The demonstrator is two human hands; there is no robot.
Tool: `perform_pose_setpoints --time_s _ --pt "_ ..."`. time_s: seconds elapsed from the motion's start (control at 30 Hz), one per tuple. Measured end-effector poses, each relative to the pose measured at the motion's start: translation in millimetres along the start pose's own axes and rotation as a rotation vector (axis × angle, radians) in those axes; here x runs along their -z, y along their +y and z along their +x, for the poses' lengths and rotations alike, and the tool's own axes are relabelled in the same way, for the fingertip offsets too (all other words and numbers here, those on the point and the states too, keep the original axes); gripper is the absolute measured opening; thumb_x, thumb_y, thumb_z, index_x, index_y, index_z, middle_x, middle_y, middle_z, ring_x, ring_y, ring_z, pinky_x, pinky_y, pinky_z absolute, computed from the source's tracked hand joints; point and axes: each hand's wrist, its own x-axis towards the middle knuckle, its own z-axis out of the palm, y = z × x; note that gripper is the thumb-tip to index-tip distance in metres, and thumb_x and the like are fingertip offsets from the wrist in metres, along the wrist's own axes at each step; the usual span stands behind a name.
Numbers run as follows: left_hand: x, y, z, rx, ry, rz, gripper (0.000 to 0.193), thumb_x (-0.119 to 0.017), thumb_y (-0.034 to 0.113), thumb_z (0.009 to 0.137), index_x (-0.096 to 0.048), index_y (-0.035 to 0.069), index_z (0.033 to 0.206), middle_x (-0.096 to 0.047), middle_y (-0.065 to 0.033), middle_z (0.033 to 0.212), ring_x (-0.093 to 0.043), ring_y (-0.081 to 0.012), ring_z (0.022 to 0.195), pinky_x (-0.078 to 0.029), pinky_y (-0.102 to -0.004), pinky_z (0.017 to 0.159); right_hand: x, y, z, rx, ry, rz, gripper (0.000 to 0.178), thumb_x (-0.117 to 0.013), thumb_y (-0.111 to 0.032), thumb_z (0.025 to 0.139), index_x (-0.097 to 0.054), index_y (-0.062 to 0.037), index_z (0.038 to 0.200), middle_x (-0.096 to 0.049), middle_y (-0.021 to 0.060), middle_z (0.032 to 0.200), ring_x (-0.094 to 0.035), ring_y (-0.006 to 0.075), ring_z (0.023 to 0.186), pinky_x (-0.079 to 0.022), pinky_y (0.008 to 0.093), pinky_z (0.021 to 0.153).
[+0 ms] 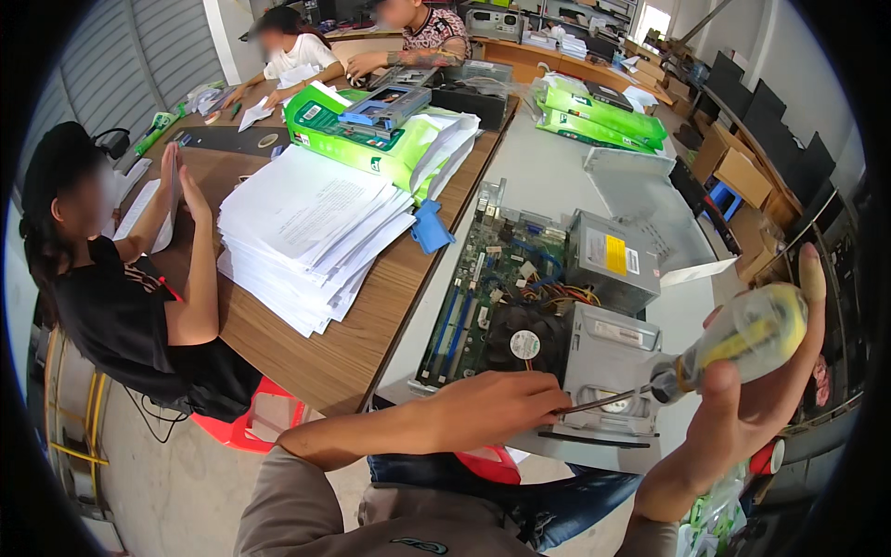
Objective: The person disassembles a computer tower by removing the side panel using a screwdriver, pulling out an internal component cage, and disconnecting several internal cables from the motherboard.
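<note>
My right hand (742, 399) grips the clear and yellow handle of a screwdriver (756, 334), its fingers wrapped round it. The metal shaft points left, to the closed fingers of my left hand (497, 406), which pinch its tip end; anything small between them is hidden. Under the shaft lies a silver metal drive bracket (613, 343). Beside it are a black cooling fan (524, 343) with a white hub label and a green circuit board (501, 251) with blue slots. Behind the bracket sits a silver power supply box (613, 260) with a yellow label and bundled wires.
A metal cover panel (640, 200) lies on the white table beyond the power supply. On the wooden table to the left are a tall paper stack (306, 223), green paper packs (371, 139) and a blue plastic piece (432, 227). Several people (121, 269) sit around that table.
</note>
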Motion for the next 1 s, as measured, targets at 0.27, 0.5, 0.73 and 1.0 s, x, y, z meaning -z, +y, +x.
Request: perform_pose_setpoints --time_s 0.27,0.5,0.73,1.0 --pt "0.4 -1.5 -2.6 0.002 0.008 -0.002 0.023 -0.062 0.018 0.098 -0.060 0.003 0.116 -0.059 -0.0120 0.102 -0.067 -0.0336 0.091 -0.058 -0.0422 0.076 -5.7 -8.5 2.2 -0.048 -0.083 0.142 0.088 -0.068 -0.040 0.089 -0.030 0.0045 0.155 -0.060 0.0173 0.112 -0.060 0.0241 0.099 -0.047 0.0370 0.090" --pt "2.2 -1.0 -1.9 -0.011 -0.005 -0.047 0.020 -0.062 0.015 0.098 -0.059 0.003 0.114 -0.058 -0.0123 0.101 -0.066 -0.0352 0.090 -0.057 -0.0432 0.075 -4.6 -3.9 -4.1 -0.040 -0.072 0.194 0.102 -0.083 -0.054 0.076 -0.037 0.0018 0.149 -0.055 0.0092 0.094 -0.058 0.0185 0.087 -0.045 0.0337 0.080" --pt "2.8 0.5 -1.3 0.020 -0.008 -0.113 0.019 -0.062 0.012 0.097 -0.059 0.002 0.113 -0.058 -0.0134 0.100 -0.064 -0.0374 0.093 -0.054 -0.0459 0.078 4.6 -10.0 0.2 -0.055 -0.146 0.008 0.102 -0.080 -0.047 0.083 -0.029 0.0065 0.155 -0.057 0.0130 0.107 -0.058 0.0199 0.092 -0.047 0.0349 0.084" --pt "4.0 -0.1 -2.6 0.030 0.022 -0.192 0.017 -0.065 0.006 0.093 -0.062 0.000 0.109 -0.060 -0.0156 0.101 -0.064 -0.0396 0.095 -0.051 -0.0469 0.079 14.3 6.1 0.4 -0.061 -0.274 0.301 0.085 -0.068 -0.045 0.093 -0.029 -0.0032 0.156 -0.052 0.0208 0.128 -0.055 0.0252 0.104 -0.046 0.0425 0.095"
